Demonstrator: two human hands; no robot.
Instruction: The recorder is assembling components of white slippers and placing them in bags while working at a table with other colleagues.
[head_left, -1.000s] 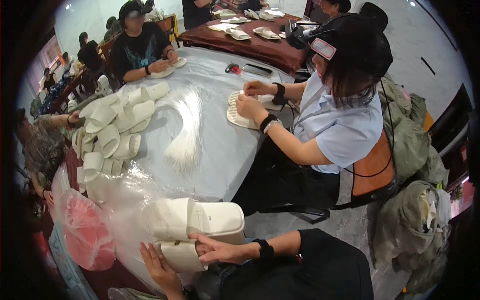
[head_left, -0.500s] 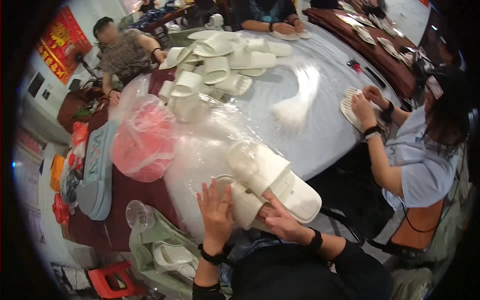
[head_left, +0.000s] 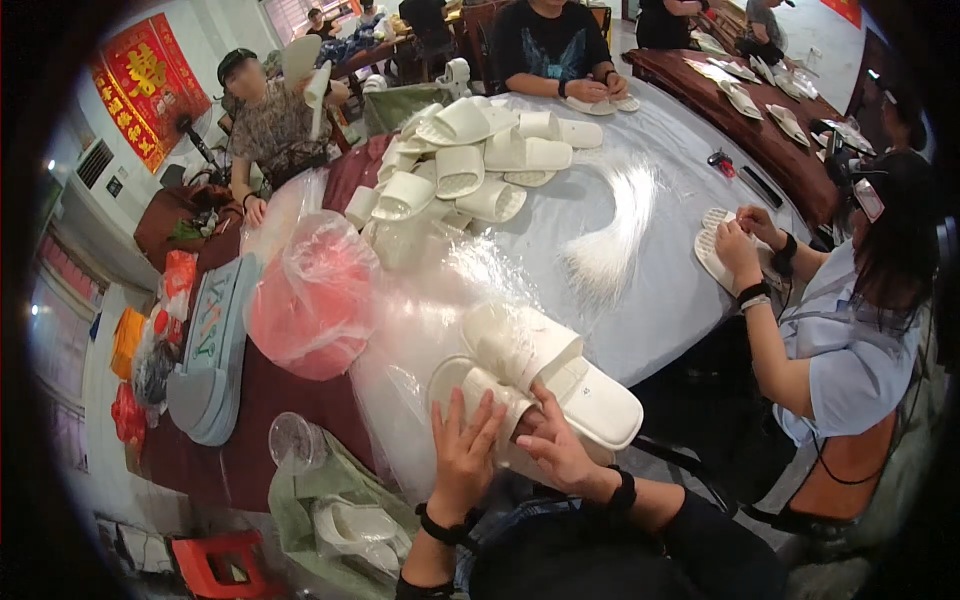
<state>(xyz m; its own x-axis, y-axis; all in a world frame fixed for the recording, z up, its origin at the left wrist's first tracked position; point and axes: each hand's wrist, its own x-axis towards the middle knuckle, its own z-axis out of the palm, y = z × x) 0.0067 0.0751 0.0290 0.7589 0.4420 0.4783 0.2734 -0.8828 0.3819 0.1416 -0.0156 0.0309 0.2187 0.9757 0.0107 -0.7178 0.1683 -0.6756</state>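
A pair of cream-white slide slippers lies side by side at the near edge of the table. My left hand [head_left: 466, 450] rests on the left slipper [head_left: 452, 378], its fingers spread and lying over the strap. At the strap's near opening, my right hand [head_left: 562, 450] grips this same slipper; some of its fingers are hidden inside. The right slipper [head_left: 600, 402] lies against it, sole down, with a small mark on its insole. Clear plastic film [head_left: 405, 350] is spread beyond the pair.
A heap of cream slippers [head_left: 460, 170] lies farther back, beside a bundle of white strands [head_left: 615, 235]. Left are a pink bundle in clear plastic [head_left: 315, 305] and stacked grey-blue pieces [head_left: 208, 370]. A co-worker [head_left: 850, 320] handles a slipper at right; others sit across the table.
My left hand has come in rightward and lies over the left slipper's strap. My right hand stays at the strap opening. The co-worker at far left has lifted slippers. The view has shifted slightly.
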